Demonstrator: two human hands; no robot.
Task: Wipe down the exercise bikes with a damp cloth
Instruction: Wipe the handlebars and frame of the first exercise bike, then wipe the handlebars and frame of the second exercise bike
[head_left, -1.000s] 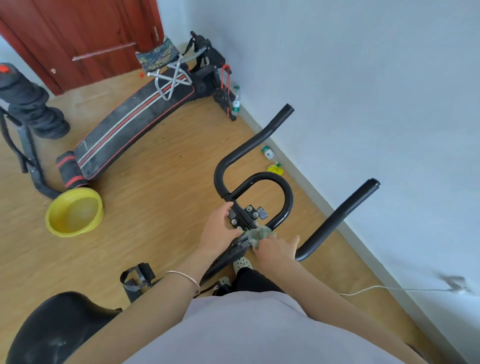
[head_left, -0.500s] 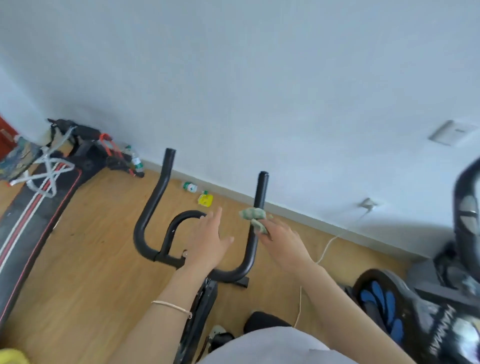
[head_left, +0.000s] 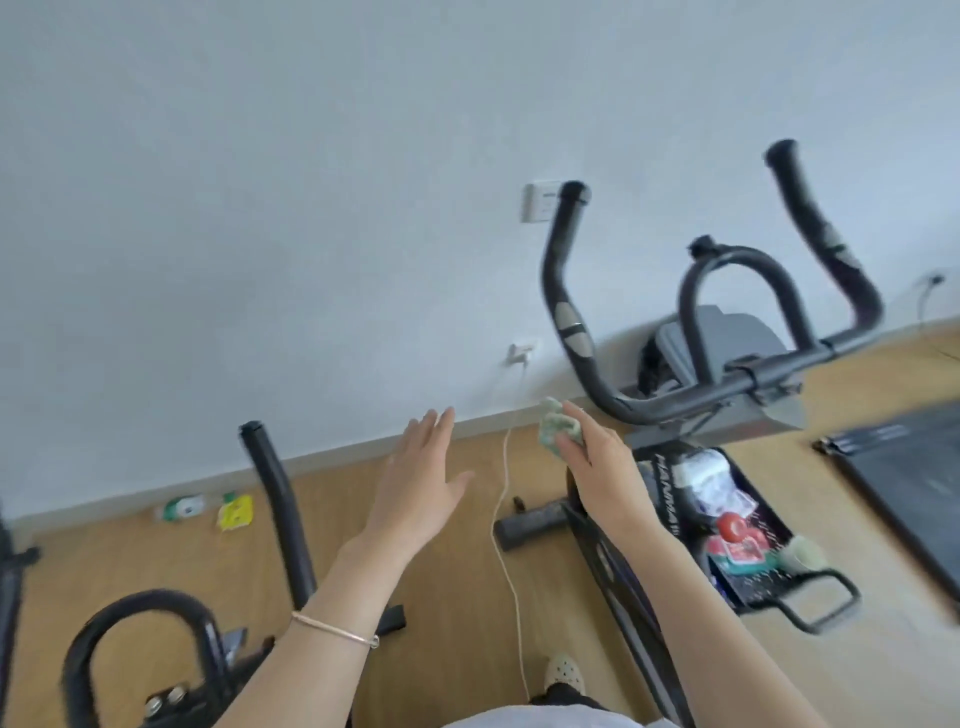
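Between two black tubular exercise bikes, a small crumpled pale-green cloth (head_left: 557, 430) sits pinched in the fingertips of the right hand (head_left: 605, 470), held in the air near the right bike's curved handlebar (head_left: 571, 332) but apart from it. The left bike's handlebar (head_left: 283, 509) rises at lower left. Light wooden floor (head_left: 441, 587) meets a plain white wall (head_left: 311, 208); a thin white cable (head_left: 514, 587) trails down from a wall socket (head_left: 522, 351). The left hand (head_left: 418, 483) hovers flat, fingers straight, thumb spread, holding nothing.

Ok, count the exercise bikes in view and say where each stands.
2. The first bike is at lower left, only its black handlebars showing. The second bike stands at right near the wall, beyond the right hand gripping the cloth. More may be out of frame.
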